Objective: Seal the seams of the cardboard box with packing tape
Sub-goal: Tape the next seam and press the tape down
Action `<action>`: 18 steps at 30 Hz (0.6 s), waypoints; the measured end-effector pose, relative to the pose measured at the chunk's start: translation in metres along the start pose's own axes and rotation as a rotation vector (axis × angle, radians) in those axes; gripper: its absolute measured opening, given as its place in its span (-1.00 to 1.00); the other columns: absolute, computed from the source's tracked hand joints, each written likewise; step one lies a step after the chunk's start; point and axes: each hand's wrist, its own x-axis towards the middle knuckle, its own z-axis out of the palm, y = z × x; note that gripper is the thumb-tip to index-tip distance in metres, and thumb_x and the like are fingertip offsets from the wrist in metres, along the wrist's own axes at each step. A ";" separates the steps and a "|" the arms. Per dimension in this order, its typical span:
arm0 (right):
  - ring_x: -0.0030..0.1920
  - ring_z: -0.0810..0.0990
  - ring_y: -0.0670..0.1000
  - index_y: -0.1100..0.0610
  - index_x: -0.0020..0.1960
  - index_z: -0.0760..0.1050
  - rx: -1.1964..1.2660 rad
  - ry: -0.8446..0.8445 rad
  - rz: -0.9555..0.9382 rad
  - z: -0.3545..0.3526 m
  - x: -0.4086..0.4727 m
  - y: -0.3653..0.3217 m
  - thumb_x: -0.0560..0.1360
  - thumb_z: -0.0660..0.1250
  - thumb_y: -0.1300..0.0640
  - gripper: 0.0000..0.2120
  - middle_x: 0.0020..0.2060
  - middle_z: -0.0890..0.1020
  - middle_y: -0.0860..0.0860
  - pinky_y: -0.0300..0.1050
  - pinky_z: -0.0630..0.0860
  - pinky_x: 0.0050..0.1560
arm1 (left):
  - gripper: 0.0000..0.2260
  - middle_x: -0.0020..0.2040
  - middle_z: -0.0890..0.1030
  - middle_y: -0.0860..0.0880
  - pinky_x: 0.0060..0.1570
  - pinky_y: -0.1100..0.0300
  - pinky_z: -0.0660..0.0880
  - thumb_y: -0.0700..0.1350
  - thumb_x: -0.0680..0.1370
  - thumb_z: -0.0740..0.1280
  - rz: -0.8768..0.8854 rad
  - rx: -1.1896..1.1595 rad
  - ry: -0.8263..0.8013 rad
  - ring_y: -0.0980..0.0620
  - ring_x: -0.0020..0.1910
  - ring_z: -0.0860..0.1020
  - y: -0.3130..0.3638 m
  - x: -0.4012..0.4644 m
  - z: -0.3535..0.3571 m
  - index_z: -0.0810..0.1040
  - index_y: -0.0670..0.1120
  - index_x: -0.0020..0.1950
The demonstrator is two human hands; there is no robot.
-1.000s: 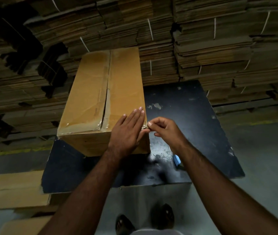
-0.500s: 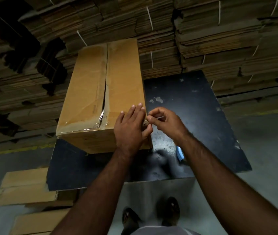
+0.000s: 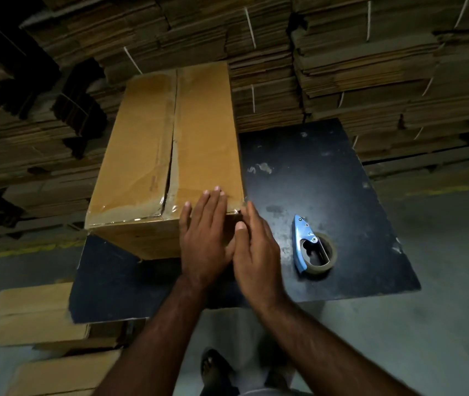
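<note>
Head view: the cardboard box (image 3: 167,155) sits on the left part of the dark worktop (image 3: 341,195), filling the centre-left of the frame, its long top running away toward the upper middle. Clear packing tape (image 3: 130,212) glints along the near top edge and over the centre seam, which gapes slightly toward the near end. The left hand (image 3: 204,241) lies flat with straight fingers over the box's near right corner, fingertips on the top face and palm against the front face. The right hand (image 3: 256,252), fingers also straight and together, stands edge-on just beside that corner, touching the left hand's thumb side. Right of the hands, on the worktop, lies a blue tape dispenser (image 3: 310,247) with a brown roll. Bundled flat cartons (image 3: 370,67) are stacked across the upper frame; 2 more cartons (image 3: 36,324) lie at lower left.
</note>
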 end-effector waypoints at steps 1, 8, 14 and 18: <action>0.39 0.42 -0.11 0.14 0.54 0.29 0.004 0.026 0.012 0.004 -0.001 -0.001 0.62 0.08 0.01 -0.48 0.41 0.48 0.02 -0.37 0.30 0.34 | -0.38 0.58 0.29 -0.04 0.54 -0.10 0.05 0.23 0.64 -0.07 0.011 -0.009 0.018 0.00 0.57 0.20 0.000 0.000 -0.001 0.33 -0.11 0.55; 0.39 0.35 -0.18 0.18 0.56 0.22 -0.010 0.105 0.018 0.019 -0.001 -0.003 0.62 0.15 0.04 -0.46 0.44 0.40 0.04 -0.48 0.22 0.31 | -0.49 0.54 0.37 -0.04 0.48 -0.04 0.17 0.09 0.61 0.17 0.070 -0.048 0.131 0.01 0.53 0.30 -0.009 0.002 0.005 0.39 -0.12 0.51; 0.52 0.24 -0.05 0.04 0.63 0.03 -0.073 -0.094 0.184 0.029 0.023 -0.003 0.68 0.12 -0.02 -0.43 0.58 0.22 0.01 -0.40 0.11 0.34 | -0.61 0.45 0.48 -0.06 0.40 -0.02 0.30 -0.02 0.64 0.23 0.095 -0.059 0.249 0.01 0.46 0.42 -0.012 0.007 0.009 0.51 -0.14 0.42; 0.48 0.34 0.05 -0.02 0.61 0.13 -0.066 -0.170 0.314 0.021 0.060 0.003 0.69 0.06 -0.09 -0.49 0.52 0.34 0.06 -0.19 0.24 0.39 | -0.43 0.50 0.43 -0.07 0.44 -0.03 0.24 0.08 0.50 0.31 0.083 -0.101 0.125 -0.02 0.49 0.37 -0.013 0.009 0.001 0.46 -0.13 0.46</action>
